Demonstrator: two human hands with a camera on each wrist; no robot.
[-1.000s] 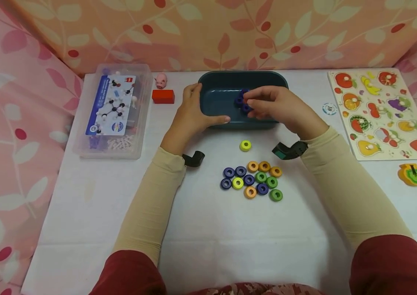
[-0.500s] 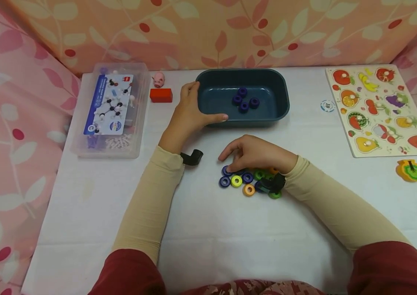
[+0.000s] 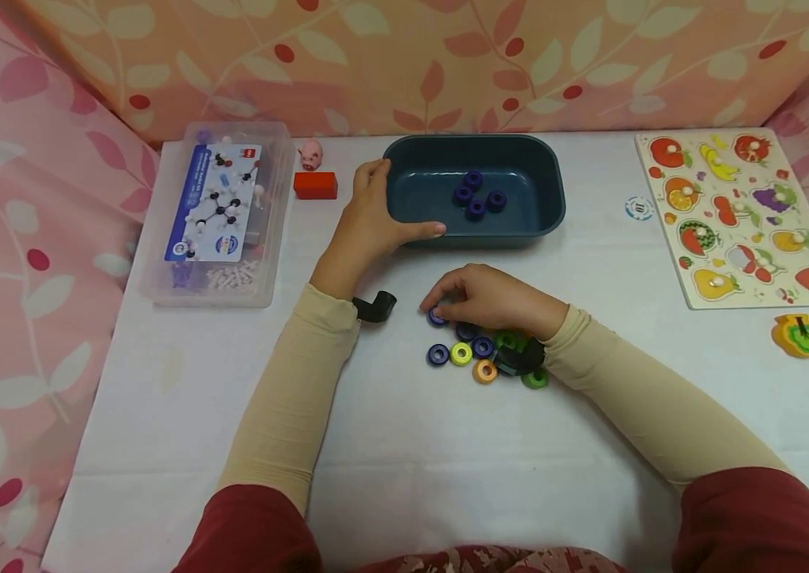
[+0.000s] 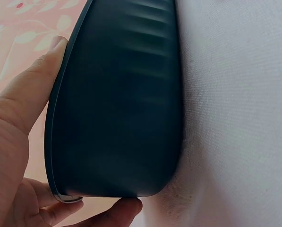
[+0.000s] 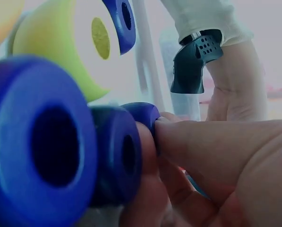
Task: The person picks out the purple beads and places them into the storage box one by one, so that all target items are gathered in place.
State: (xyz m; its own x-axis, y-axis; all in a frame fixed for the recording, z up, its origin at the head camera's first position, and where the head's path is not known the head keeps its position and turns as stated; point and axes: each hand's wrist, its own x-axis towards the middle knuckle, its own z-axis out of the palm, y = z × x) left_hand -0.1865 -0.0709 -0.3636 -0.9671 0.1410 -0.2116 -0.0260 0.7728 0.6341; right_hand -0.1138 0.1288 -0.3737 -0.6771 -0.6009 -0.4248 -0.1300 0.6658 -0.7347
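Observation:
My left hand (image 3: 368,219) grips the left end of a dark teal plastic tub (image 3: 547,227), its thumb along the front rim. In the left wrist view, fingertips rest against the end wall of the tub (image 4: 117,118). Several dark blue rings lie inside on the tub floor. In front of the tub, my right hand (image 3: 500,298) pinches a blue ring (image 3: 436,317) between thumb and fingers; the right wrist view shows this ring (image 5: 143,113) at the thumb tip. A yellow ring (image 3: 460,354), an orange ring (image 3: 485,372) and other blue and green rings lie beneath and beside that hand, partly hidden.
A clear lidded box (image 3: 271,239) stands at the left, beside a toy pig (image 3: 310,154) and a red block (image 3: 316,186). To the right lie a fruit puzzle board (image 3: 740,290), a round token (image 3: 639,208) and a tree-shaped piece (image 3: 801,336).
My right hand has left the tub, come down to the loose rings and taken hold of a blue one, shifting it slightly towards the tub. My left hand stays on the tub.

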